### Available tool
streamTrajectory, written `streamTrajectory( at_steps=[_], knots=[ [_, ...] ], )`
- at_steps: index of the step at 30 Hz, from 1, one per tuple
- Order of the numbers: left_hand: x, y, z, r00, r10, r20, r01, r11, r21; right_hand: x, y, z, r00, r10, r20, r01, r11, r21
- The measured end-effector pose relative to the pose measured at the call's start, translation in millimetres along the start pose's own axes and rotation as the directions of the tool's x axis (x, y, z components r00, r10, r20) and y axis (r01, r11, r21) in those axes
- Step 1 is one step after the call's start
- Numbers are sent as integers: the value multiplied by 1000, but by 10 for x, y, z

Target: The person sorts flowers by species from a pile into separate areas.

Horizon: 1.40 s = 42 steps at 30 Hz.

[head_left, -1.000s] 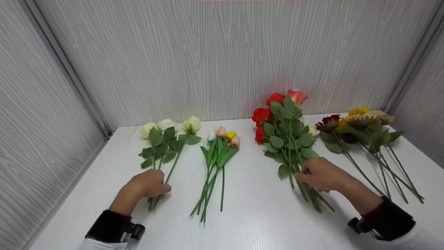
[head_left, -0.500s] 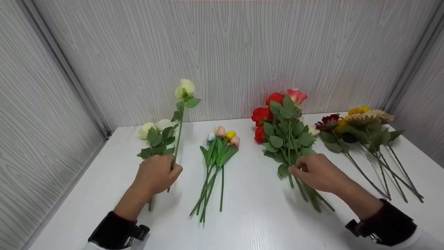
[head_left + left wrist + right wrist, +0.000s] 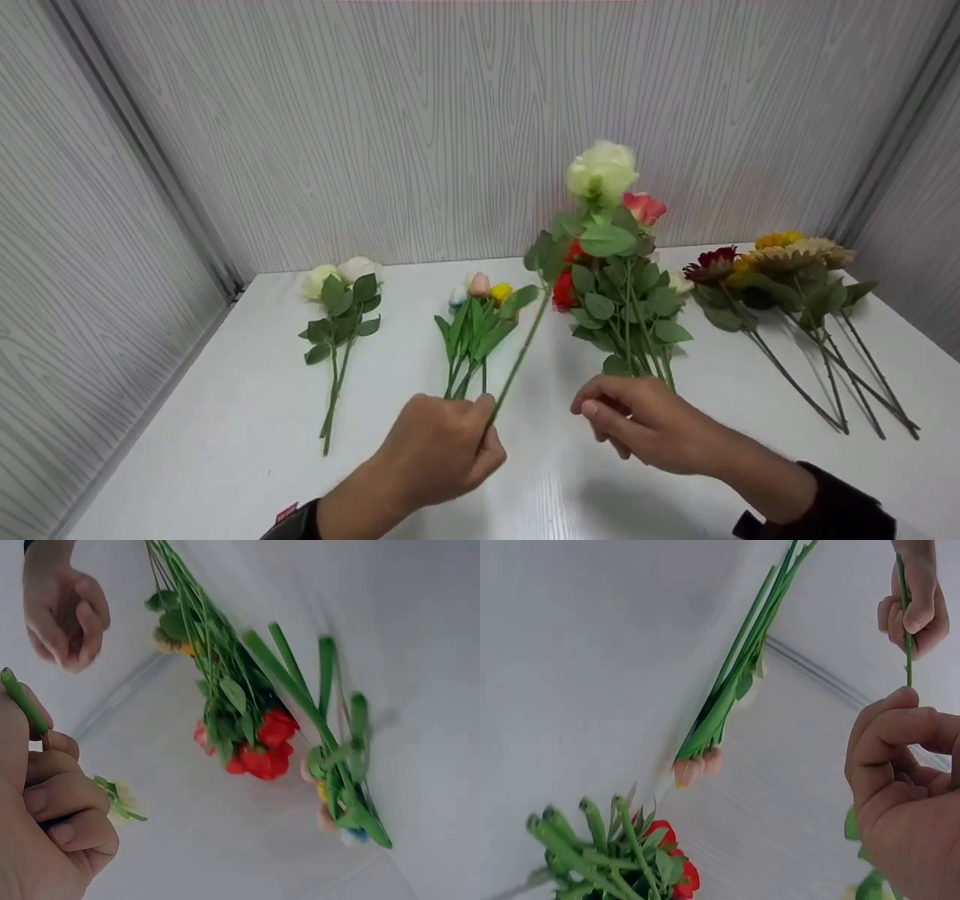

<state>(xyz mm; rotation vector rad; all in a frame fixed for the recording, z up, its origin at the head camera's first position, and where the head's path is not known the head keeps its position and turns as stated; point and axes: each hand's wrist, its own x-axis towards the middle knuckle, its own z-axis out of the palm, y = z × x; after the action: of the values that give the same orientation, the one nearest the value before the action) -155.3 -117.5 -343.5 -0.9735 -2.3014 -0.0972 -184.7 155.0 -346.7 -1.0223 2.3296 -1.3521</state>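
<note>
My left hand (image 3: 439, 450) grips the lower stem of a cream-white rose (image 3: 602, 172). The rose leans up and to the right, its bloom and leaves overlapping a bunch of red and pink roses (image 3: 564, 291) behind it. In the left wrist view the cut end of the stem (image 3: 26, 701) sticks out of the fist. My right hand (image 3: 645, 424) hovers just in front of the red bunch's stems, fingers loosely curled with nothing between them. Its fingers and the left hand's stem appear close together in the right wrist view.
Tulips (image 3: 472, 330) lie mid-table, partly behind my left hand. Two white roses (image 3: 322, 283) lie at the left. Daisy-like flowers (image 3: 784, 259) in yellow, cream and dark red lie at the right. A panelled wall (image 3: 480, 127) closes off the back of the white table (image 3: 225, 435).
My left hand has lifted one cream-white rose from the left group and carried it right, past the tulips. My right hand has drawn back from the red bunch's stems, toward me and slightly left.
</note>
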Motion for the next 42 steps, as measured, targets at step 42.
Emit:
streamTrajectory(
  at_steps=[42],
  knots=[
    [-594,-1595,-73,370,-582,724,665,710,231,25,748,-791,884,302,-357,-421,846,-326]
  ],
)
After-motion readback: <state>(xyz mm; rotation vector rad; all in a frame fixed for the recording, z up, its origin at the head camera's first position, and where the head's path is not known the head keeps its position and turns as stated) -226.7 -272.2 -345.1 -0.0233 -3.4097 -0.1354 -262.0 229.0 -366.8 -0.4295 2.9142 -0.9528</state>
